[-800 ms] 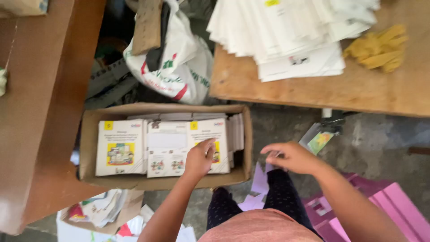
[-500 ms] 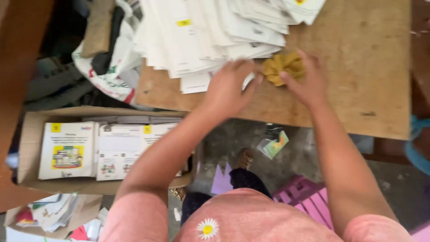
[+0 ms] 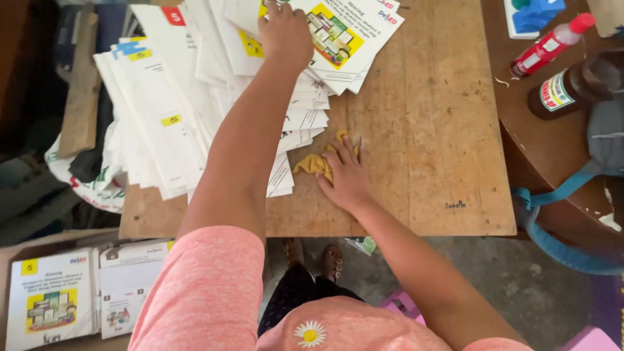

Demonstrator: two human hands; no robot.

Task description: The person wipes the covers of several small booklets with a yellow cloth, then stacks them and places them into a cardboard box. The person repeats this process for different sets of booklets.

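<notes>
My left hand (image 3: pixel 285 32) has moved from the yellow cloth (image 3: pixel 316 164) to the far booklets (image 3: pixel 195 91), fingers clenched on one. My right hand (image 3: pixel 346 177) stays flat, fingers released, pressing the cloth on the desk (image 3: pixel 429 143).

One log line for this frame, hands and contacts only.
left hand: on booklet pile | right hand: pressing yellow cloth on wooden table

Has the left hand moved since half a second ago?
Yes. The left hand left the yellow cloth and now lies farther up the wooden table, on the booklet pile.
</notes>
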